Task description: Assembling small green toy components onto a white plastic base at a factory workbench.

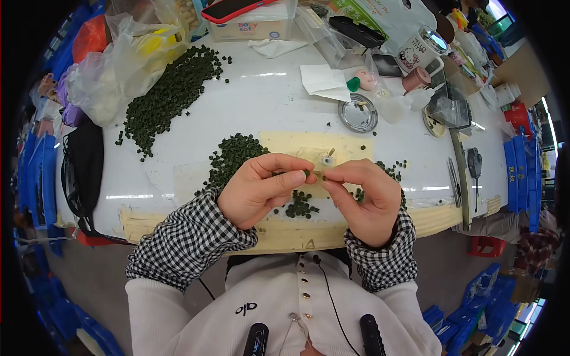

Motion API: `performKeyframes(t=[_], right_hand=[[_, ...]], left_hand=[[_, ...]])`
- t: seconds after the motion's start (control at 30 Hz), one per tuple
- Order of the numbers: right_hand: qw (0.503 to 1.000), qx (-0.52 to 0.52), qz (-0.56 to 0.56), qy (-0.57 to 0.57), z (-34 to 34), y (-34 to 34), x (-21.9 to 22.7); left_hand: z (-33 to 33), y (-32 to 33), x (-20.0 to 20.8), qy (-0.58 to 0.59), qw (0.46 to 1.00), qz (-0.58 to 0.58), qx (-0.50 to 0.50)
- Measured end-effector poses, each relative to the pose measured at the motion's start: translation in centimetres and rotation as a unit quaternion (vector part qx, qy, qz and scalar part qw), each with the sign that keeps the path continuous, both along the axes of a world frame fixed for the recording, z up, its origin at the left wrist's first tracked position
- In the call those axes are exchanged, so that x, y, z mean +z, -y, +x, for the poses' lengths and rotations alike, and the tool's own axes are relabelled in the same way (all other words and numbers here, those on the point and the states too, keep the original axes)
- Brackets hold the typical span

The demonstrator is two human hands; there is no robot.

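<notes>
My left hand [267,184] pinches a small dark green piece [306,172] between thumb and forefinger. Close beside it, my right hand [371,199] has thumb and forefinger pressed together; whatever is between them is too small to make out. Just beyond the fingertips stands a small pale block [327,159] with a short peg sticking up, on yellowish tape [285,140]. A heap of the same dark green pieces [234,155] lies by my left hand, and a smaller cluster [301,206] sits below the fingers. More pieces [392,171] are partly hidden behind my right hand.
A large heap of green pieces [169,95] spreads at the far left beside plastic bags [127,65]. Toward the back right are a round metal tin [358,113], a white tissue [325,82] and a mug [418,53]. Tweezers [455,183] lie at the right.
</notes>
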State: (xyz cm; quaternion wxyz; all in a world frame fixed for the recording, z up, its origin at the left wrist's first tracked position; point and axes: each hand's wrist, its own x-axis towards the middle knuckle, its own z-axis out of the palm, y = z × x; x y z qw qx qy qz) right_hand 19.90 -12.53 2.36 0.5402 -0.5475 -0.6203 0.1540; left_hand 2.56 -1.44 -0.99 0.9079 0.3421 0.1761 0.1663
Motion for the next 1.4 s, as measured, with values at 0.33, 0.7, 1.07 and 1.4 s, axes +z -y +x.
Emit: performKeyframes(t=[0.33,0.7,1.07,1.4], right_hand=[[0.998,-0.006,-0.045,-0.049,-0.5,-0.5,-1.4],[0.998,-0.009,-0.029,-0.052,-0.8,-0.3,-2.1],[1.0,0.009,-0.012,0.008,-1.0,-0.1,-1.8],[0.995,-0.024,0.02,0.092,-1.4,-0.3,-2.0]], left_hand=[[0.0,0.6,1.5,-0.102,0.97,0.21,0.068],[-0.3,0.5,1.4,-0.086,0.961,0.255,0.067],[-0.1,0.5,1.7,-0.077,0.978,0.181,0.064],[-0.3,0.2,1.3,-0.098,0.903,0.397,0.134]])
